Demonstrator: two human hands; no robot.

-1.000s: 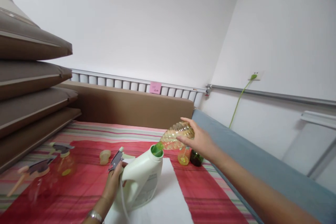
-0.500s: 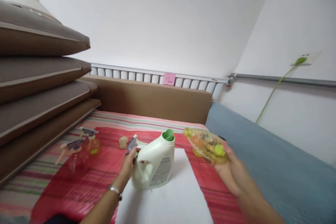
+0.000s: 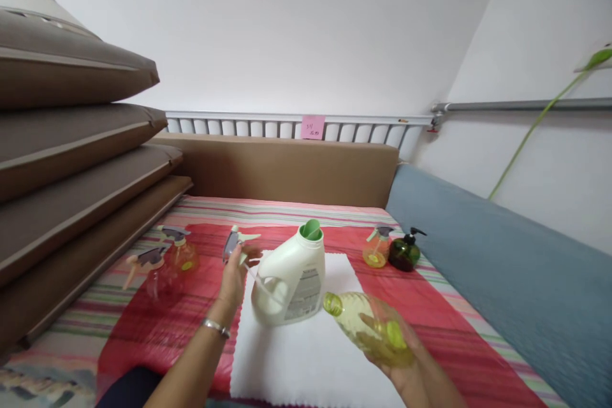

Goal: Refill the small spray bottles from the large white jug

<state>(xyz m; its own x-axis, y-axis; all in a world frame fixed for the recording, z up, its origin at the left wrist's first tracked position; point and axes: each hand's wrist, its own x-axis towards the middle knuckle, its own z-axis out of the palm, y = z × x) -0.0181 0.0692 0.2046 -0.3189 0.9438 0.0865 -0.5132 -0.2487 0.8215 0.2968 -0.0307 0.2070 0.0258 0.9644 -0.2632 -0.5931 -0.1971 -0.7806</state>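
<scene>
My left hand (image 3: 234, 274) is closed around a grey and white trigger sprayer head (image 3: 232, 243), whose thin tube slants down in front of the jug. In my right hand (image 3: 406, 363) lies a clear yellow bottle (image 3: 361, 322), tilted, its uncapped mouth pointing left. Between the hands a large white detergent jug (image 3: 299, 287) with a green spout stands on a white scallop-edged sheet (image 3: 306, 363). The bottle's mouth is low at the jug's right side, apart from it.
Two spray bottles, one pinkish clear (image 3: 160, 284) and one orange (image 3: 183, 258), stand at left. A yellow-orange spray bottle (image 3: 376, 248) and a dark green pump bottle (image 3: 405, 252) stand at right. Stacked brown cushions (image 3: 86, 134) rise at left; a blue padded panel (image 3: 478, 255) borders the right.
The yellow bottle has come down and left, toward the jug's lower right. The spray and pump bottles behind it now show. My left hand has risen slightly with the sprayer head. The view has shifted.
</scene>
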